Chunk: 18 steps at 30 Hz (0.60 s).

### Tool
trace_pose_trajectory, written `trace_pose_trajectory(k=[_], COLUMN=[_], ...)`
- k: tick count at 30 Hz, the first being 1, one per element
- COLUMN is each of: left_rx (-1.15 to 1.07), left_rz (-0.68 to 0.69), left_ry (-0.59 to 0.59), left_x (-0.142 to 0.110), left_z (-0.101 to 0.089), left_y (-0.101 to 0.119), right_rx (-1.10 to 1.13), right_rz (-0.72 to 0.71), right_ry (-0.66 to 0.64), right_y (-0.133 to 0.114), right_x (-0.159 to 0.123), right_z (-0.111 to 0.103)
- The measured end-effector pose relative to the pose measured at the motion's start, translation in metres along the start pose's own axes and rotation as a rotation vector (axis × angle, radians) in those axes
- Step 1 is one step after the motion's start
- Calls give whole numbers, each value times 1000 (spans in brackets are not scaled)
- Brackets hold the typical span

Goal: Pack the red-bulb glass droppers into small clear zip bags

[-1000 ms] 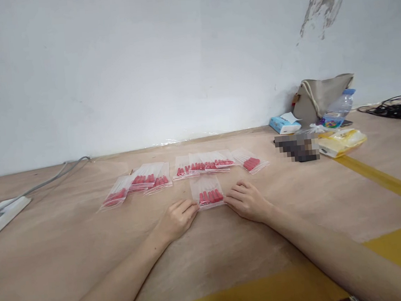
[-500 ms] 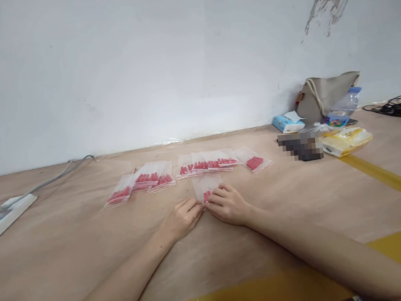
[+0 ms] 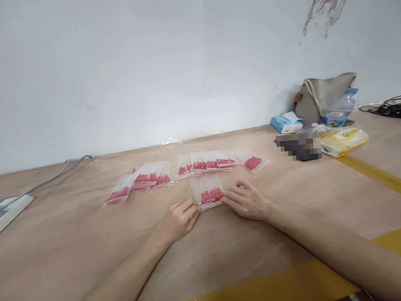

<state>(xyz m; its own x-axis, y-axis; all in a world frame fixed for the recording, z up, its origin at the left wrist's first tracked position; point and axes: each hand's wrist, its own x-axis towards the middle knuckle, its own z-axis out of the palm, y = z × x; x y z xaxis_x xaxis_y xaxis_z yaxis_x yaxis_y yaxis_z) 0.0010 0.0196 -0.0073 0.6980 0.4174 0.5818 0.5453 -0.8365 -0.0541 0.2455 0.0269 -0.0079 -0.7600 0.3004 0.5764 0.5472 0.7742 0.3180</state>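
Note:
A small clear zip bag (image 3: 208, 191) with several red pieces in its near end lies flat on the brown table (image 3: 90, 256) between my hands. My left hand (image 3: 178, 219) is curled, its fingertips pinching the bag's near left corner. My right hand (image 3: 248, 201) lies flat with fingers stretched out, its fingertips touching the bag's near right edge. Behind the bag lies a row of several similar bags with red pieces (image 3: 188, 167).
A white power strip with a grey cable (image 3: 1, 214) sits at the far left. At the back right are a blue tissue pack (image 3: 285, 123), a beige bag (image 3: 322, 93), a water bottle (image 3: 340, 107), a yellow packet (image 3: 343, 140) and black cables (image 3: 400, 107). Yellow tape (image 3: 384, 178) marks the table.
My right hand had slid left across the bag's near end until it met my left hand; it has now drawn back to the bag's right edge. The left hand stayed put.

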Motion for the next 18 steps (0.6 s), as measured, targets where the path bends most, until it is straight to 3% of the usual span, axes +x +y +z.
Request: trace_pose_trajectory(k=[4,12,18], left_rx=[-19,-61,-93], left_rz=[-15,-40,1], left_ry=[7,10,17], left_x=[-2,-4,-2], left_z=[1,-1,4], left_y=[0,0,7], right_rx=[-27,-59,13], right_rz=[118,140,242], right_ry=[-27,-37,-159], right_y=[0,4,-16], right_x=[-5,-6,10], right_z=[0,0,0])
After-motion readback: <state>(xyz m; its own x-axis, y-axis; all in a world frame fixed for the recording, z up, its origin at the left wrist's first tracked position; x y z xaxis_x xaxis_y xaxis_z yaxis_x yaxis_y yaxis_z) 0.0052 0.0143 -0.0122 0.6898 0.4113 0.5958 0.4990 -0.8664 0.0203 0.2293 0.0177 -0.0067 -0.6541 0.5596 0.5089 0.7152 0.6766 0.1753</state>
